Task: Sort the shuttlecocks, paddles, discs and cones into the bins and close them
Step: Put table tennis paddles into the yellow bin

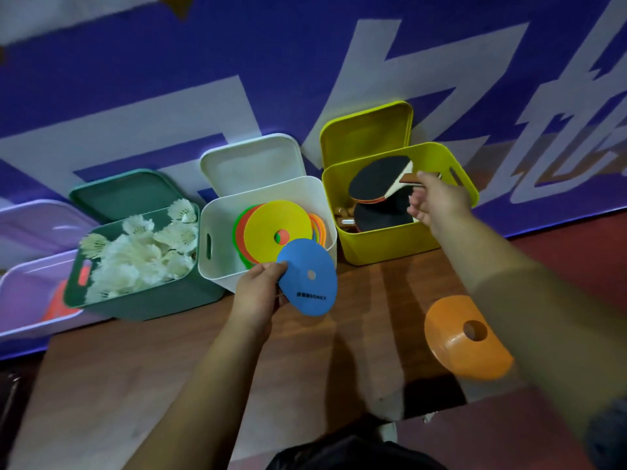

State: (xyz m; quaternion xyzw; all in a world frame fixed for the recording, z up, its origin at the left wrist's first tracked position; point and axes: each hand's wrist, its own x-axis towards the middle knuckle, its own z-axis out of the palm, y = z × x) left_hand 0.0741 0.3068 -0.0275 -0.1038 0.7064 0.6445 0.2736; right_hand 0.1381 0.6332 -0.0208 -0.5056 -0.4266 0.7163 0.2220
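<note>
Sorting | our left grip (256, 293) pinches blue disc (305, 286) by white bin (220, 269) | right grip (436, 200) holds paddle (376, 178) over yellow bin (383, 245) (lids (366, 137) up) | next: we release both.

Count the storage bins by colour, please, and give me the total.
Purple bin: 1
Green bin: 1
White bin: 1
Yellow bin: 1
Total: 4
</note>
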